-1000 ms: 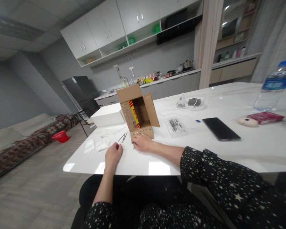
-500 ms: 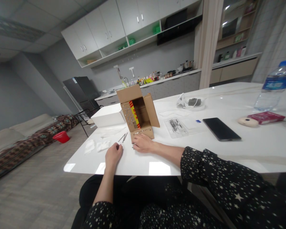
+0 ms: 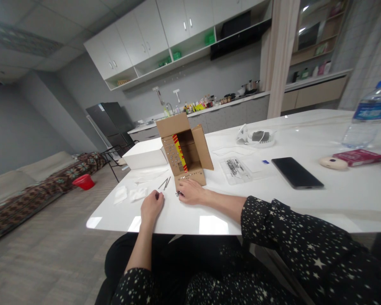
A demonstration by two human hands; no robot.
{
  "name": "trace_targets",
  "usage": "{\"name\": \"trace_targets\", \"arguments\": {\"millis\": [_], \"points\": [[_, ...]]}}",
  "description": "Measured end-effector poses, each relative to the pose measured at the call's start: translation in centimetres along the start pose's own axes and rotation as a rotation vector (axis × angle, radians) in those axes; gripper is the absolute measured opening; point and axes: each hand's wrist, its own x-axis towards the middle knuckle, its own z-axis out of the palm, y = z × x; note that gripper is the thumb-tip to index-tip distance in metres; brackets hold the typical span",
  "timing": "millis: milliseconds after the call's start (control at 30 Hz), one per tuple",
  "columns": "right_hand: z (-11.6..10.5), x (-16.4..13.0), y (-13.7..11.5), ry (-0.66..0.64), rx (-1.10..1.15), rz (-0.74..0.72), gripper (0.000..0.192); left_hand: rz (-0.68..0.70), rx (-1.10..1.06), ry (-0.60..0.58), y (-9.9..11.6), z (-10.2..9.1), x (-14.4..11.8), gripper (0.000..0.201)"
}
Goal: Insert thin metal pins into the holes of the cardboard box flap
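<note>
My right hand (image 3: 192, 192) rests on the white table by the lower flap of a cardboard box (image 3: 173, 156), its fingers curled down. Small metal pieces (image 3: 178, 193) show at its fingertips; their kind is too small to tell. My left hand (image 3: 152, 204) lies closed on the table to the left, thumb against the curled fingers, and what it may hold is hidden. Just beyond it lie a few thin dark metal rods (image 3: 165, 183). The box stands with its opening towards me, flaps spread, with rows of small shiny bits on its side and lower flap.
A clear plastic case (image 3: 236, 170) with small metal parts lies right of the box, then a black phone (image 3: 296, 173). Further right are a beige mouse (image 3: 333, 163), a red box (image 3: 360, 157) and a water bottle (image 3: 365, 118). A white box (image 3: 144, 154) and white tissues (image 3: 137, 194) are at left.
The view has shifted slightly. My right fingers have moved a little, and the small metal pieces at their tips show more. My left hand stays closed in nearly the same place.
</note>
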Motion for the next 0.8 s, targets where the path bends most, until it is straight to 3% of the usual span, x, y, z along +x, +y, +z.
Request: {"name": "trace_targets", "arguments": {"millis": [800], "points": [[-0.32, 0.08, -0.12, 0.004, 0.001, -0.004, 0.018, -0.007, -0.011, 0.003, -0.02, -0.02, 0.04, 0.031]]}}
